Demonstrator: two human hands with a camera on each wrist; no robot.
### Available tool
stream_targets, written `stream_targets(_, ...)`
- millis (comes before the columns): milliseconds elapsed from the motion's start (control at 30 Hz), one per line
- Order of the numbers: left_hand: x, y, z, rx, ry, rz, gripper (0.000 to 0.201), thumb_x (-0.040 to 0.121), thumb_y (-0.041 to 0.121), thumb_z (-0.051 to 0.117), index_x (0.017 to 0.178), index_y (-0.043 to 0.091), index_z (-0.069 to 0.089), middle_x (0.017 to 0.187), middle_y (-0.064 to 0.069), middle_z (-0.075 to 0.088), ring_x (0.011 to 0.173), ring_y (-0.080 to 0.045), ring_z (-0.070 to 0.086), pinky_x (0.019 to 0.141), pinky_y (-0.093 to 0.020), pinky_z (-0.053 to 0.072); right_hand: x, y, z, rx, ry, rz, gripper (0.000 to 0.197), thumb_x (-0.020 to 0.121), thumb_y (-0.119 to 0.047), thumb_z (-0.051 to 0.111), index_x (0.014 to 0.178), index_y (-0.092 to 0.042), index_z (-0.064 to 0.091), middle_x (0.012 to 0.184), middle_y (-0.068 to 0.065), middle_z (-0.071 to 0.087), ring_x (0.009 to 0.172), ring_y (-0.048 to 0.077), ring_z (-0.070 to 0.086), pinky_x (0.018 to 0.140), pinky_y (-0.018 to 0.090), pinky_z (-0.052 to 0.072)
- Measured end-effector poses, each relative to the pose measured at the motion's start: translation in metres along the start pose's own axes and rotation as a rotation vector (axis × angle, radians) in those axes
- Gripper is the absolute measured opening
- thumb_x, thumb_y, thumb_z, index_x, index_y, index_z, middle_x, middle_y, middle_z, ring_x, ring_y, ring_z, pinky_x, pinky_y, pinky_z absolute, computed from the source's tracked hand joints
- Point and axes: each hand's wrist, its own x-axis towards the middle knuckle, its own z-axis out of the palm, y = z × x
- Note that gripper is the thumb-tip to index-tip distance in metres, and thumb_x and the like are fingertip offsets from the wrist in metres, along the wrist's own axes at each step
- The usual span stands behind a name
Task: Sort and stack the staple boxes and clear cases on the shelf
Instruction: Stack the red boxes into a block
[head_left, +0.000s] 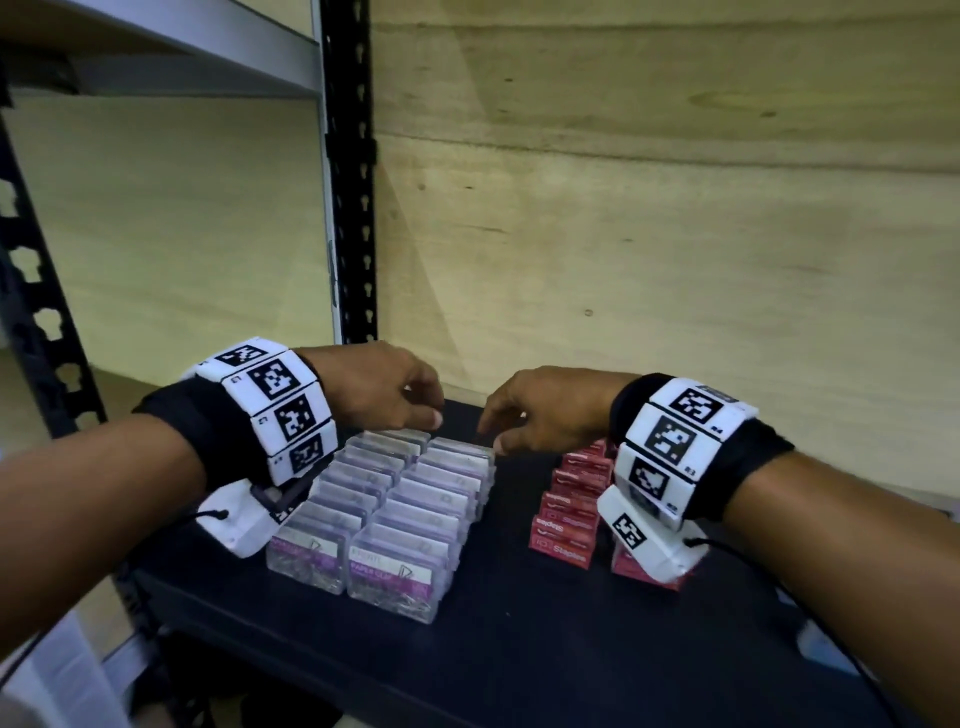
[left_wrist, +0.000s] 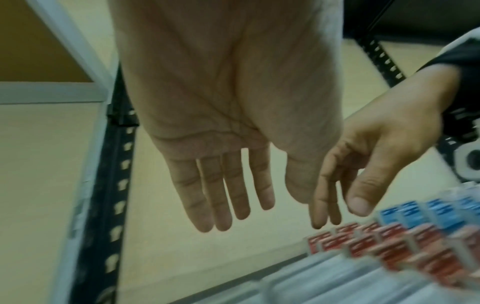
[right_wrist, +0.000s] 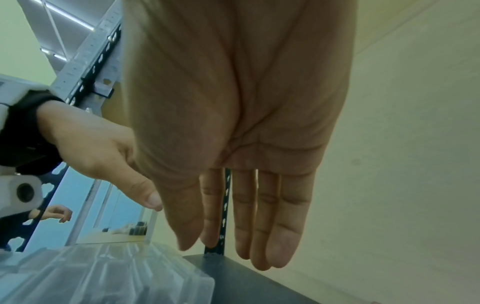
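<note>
Two rows of clear cases (head_left: 400, 499) with purple paper-clip labels stand on the black shelf (head_left: 519, 623). To their right sit red staple boxes (head_left: 569, 501), partly hidden by my right wristband. My left hand (head_left: 415, 410) hovers over the far end of the clear cases, fingers straight and empty in the left wrist view (left_wrist: 221, 195). My right hand (head_left: 498, 431) hangs beside it over the far right corner of the cases, fingers also straight and holding nothing (right_wrist: 259, 226). The left wrist view shows blue boxes (left_wrist: 428, 214) behind the red staple boxes (left_wrist: 384, 246).
A plywood back wall (head_left: 649, 234) closes the shelf behind the stacks. A black perforated upright (head_left: 353, 182) stands at the back left, with another upright (head_left: 36, 291) at the front left. An upper shelf (head_left: 182, 52) hangs overhead at left.
</note>
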Motion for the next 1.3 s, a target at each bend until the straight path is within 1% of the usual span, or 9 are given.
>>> stream_targets(133,-0.01,0.058,-0.001,0.056,0.092,0.155,0.03,0.09,0.053,0.058,0.112,0.033,0.063,0.107,0.013,0.063,0.098,-0.007,0.059,0.089,-0.032,0.051,-0.038,0.018,-0.003,0.03,0.033,0.078,0.023,0.093,-0.036,0.065,0.112,-0.026,0.069,0.107,-0.01,0.068,0.099,0.01,0.061,0.082,0.025,0.045)
stream_targets(333,-0.013,0.118,0.021,0.173,-0.03,0.219,0.029,0.087,0.046,0.065,0.11,0.029,0.062,0.102,0.01,0.065,0.093,-0.012,0.06,0.084,-0.033,0.053,-0.081,0.039,0.009,0.043,-0.006,0.191,0.014,0.085,-0.036,0.074,0.094,-0.027,0.07,0.085,-0.014,0.067,0.08,0.006,0.06,0.073,0.027,0.047)
stream_targets(467,-0.009,0.132,0.036,0.248,-0.079,0.185,0.029,0.088,0.038,0.068,0.112,0.026,0.06,0.102,0.009,0.059,0.092,-0.014,0.056,0.075,-0.028,0.045,-0.101,0.048,0.022,0.038,-0.08,0.277,0.018,0.081,-0.034,0.078,0.095,-0.025,0.071,0.091,-0.006,0.071,0.081,0.012,0.063,0.073,0.029,0.05)
stream_targets(667,0.002,0.136,0.051,0.268,-0.103,0.132,0.033,0.084,0.029,0.074,0.114,0.027,0.06,0.098,0.01,0.053,0.095,-0.015,0.057,0.077,-0.03,0.047,-0.112,0.05,0.043,0.017,-0.098,0.339,0.017,0.083,-0.032,0.076,0.097,-0.024,0.072,0.088,-0.011,0.066,0.076,0.007,0.059,0.067,0.025,0.047)
stream_targets(900,0.004,0.145,0.054,0.306,-0.128,0.103,0.02,0.081,0.017,0.075,0.096,0.024,0.065,0.094,0.005,0.06,0.092,-0.019,0.062,0.068,-0.028,0.044,-0.116,0.042,0.05,-0.035,-0.077,0.335,0.016,0.089,-0.027,0.072,0.102,-0.018,0.072,0.086,-0.011,0.064,0.08,0.008,0.059,0.067,0.023,0.045)
stream_targets(1000,-0.004,0.15,0.05,0.351,-0.141,0.122,0.017,0.085,0.017,0.072,0.1,0.023,0.064,0.091,0.006,0.057,0.09,-0.019,0.06,0.068,-0.027,0.044,-0.126,0.036,0.05,-0.042,-0.055,0.331,0.015,0.09,-0.027,0.069,0.101,-0.018,0.072,0.089,-0.009,0.065,0.081,0.008,0.059,0.073,0.026,0.05)
stream_targets(1100,-0.015,0.15,0.045,0.317,-0.115,0.154,0.015,0.088,0.015,0.067,0.101,0.021,0.062,0.094,0.006,0.058,0.087,-0.015,0.056,0.068,-0.025,0.041,-0.141,0.029,0.05,-0.032,-0.028,0.34,0.018,0.093,-0.03,0.064,0.101,-0.016,0.071,0.101,-0.001,0.069,0.094,0.018,0.063,0.083,0.032,0.054)
stream_targets(1233,-0.041,0.151,0.051,0.255,-0.039,0.182,0.007,0.092,0.02,0.06,0.092,0.026,0.054,0.093,0.008,0.056,0.085,-0.012,0.054,0.07,-0.026,0.041,-0.162,0.016,0.057,0.015,0.043,0.367,0.016,0.092,-0.031,0.062,0.099,-0.018,0.068,0.102,0.0,0.068,0.096,0.02,0.063,0.083,0.033,0.053)
stream_targets(1300,-0.055,0.152,0.06,0.194,0.02,0.207,0.005,0.094,0.022,0.056,0.095,0.025,0.053,0.098,0.006,0.054,0.092,-0.016,0.056,0.079,-0.031,0.047,-0.172,0.007,0.063,0.037,0.061,0.386,0.016,0.093,-0.032,0.06,0.1,-0.019,0.065,0.103,0.0,0.067,0.096,0.02,0.062,0.083,0.033,0.052)
